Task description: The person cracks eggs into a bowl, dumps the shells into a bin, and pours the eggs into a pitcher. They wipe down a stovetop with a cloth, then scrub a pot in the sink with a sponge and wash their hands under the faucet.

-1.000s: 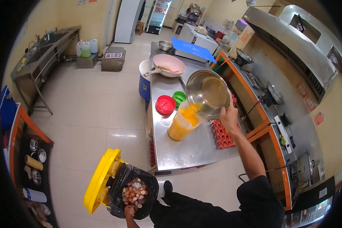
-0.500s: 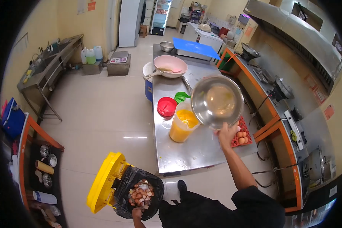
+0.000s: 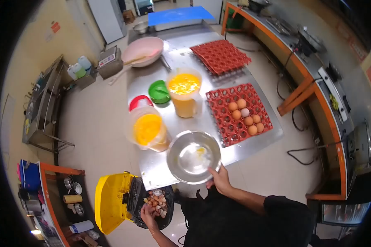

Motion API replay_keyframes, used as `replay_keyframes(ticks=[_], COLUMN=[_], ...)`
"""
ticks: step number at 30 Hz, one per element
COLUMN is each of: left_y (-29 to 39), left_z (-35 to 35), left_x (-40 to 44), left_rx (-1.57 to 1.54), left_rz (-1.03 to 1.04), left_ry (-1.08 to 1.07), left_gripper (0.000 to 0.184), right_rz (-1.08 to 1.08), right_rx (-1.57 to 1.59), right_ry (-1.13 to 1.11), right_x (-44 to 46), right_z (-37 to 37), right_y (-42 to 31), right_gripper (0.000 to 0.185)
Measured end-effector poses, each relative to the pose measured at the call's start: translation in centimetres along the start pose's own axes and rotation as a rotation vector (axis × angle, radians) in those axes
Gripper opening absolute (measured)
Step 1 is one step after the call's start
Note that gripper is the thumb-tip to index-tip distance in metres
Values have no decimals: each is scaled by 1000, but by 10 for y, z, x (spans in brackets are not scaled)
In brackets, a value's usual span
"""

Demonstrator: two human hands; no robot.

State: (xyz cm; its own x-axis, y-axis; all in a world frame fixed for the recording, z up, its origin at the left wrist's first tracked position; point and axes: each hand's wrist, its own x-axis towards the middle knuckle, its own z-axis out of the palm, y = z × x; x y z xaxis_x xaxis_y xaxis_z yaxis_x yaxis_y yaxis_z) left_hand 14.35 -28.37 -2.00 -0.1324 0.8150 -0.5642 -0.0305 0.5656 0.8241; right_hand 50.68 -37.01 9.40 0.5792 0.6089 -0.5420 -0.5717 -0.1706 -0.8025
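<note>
My right hand point(image 3: 220, 181) grips the rim of a steel bowl point(image 3: 193, 157), nearly empty with a little yolk-coloured liquid inside, at the table's front edge. My left hand point(image 3: 149, 215) is over the shells point(image 3: 157, 203) in the black-lined bin point(image 3: 137, 197); its fingers are too small to make out. Two plastic jugs hold yellow-orange liquid: one point(image 3: 152, 133) left of the bowl, the other point(image 3: 184, 92) behind it. Right of them a red egg tray point(image 3: 222, 127) carries several eggs point(image 3: 248, 120).
Green point(image 3: 158, 91) and red point(image 3: 140, 101) containers stand by the jugs. Farther back are a pink pan point(image 3: 142, 51), stacked red trays point(image 3: 220, 55) and a blue board point(image 3: 181, 15). The bin's yellow lid point(image 3: 109, 201) stands open. Stoves line the right counter point(image 3: 313, 74).
The bowl has moved away from the jug, down to the table's front edge, and is no longer tipped over it. The view has shifted, showing a second jug and the whole egg tray.
</note>
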Motion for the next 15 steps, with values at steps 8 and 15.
replay_keyframes(ticks=[8, 15], left_y=[70, 142], left_z=[104, 287], left_x=[-54, -113], left_rx=[53, 230], left_rz=[284, 618], left_ry=[17, -426], left_gripper=[30, 24], right_rz=[-295, -871], right_rx=[-664, -1247], right_ry=[103, 344], right_x=[70, 96], right_z=[-122, -188], right_y=[-67, -152], right_gripper=[31, 24])
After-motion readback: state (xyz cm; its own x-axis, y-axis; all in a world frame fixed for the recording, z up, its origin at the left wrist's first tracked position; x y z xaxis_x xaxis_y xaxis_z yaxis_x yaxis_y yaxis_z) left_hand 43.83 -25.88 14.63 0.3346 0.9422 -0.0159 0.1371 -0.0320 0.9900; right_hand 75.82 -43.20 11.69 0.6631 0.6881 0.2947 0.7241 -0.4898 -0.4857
